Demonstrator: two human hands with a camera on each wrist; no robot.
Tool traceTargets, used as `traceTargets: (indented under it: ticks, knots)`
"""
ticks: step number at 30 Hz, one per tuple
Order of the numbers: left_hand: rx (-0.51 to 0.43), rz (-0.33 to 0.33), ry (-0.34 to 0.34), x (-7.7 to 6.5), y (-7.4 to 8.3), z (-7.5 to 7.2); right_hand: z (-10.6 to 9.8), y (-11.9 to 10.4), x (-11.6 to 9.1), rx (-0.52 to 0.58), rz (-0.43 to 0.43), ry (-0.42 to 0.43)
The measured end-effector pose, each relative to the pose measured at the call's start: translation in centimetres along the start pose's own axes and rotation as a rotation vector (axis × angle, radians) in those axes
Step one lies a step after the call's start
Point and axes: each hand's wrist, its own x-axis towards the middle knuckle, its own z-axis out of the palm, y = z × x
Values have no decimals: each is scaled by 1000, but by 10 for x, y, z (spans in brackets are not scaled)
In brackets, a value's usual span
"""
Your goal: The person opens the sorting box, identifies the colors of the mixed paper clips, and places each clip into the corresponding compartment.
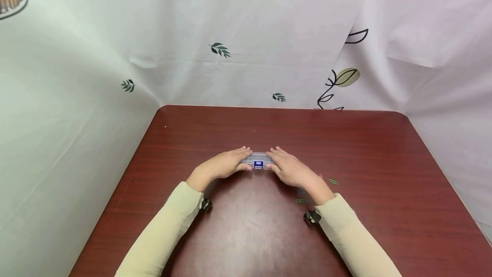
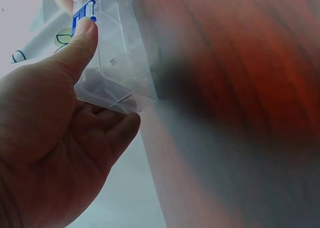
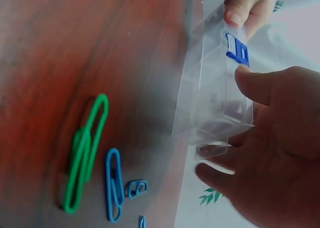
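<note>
A transparent plastic storage box [image 1: 259, 156] with a blue latch [image 1: 259, 164] lies on the table in the head view, latch side toward me. My left hand [image 1: 226, 164] holds its left end, the thumb along the front near the latch and the fingers over the top and far side. At the right end, my right hand [image 1: 292, 169] grips it the same way. The left wrist view shows the left thumb against the front wall of the box [image 2: 120, 53]. In the right wrist view the lid looks shut, and the right thumb touches just beside the latch [image 3: 237, 49].
Several coloured paper clips lie by my right wrist, among them a green paper clip [image 1: 334, 181] and another green paper clip [image 1: 300, 201]. Up close there is a blue paper clip [image 3: 114, 185]. A brown table [image 1: 246, 234] stands before white patterned curtains [image 1: 269, 33].
</note>
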Motion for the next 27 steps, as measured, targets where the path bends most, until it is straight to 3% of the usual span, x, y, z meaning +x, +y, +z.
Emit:
traceTargets:
  ticks: [5,8,17,27]
  knots:
    - [-16,1,-24,1,1,-4,1,-8,0,28,-106,113]
    - [-31,-11,-39,2,2,-6,2,-13,1,56,-120,151]
    - [-53,-9,-58,4,1,-10,14,-18,5,83,-112,291]
    - [-59,-9,-53,6,0,-9,27,-25,11,83,-38,348]
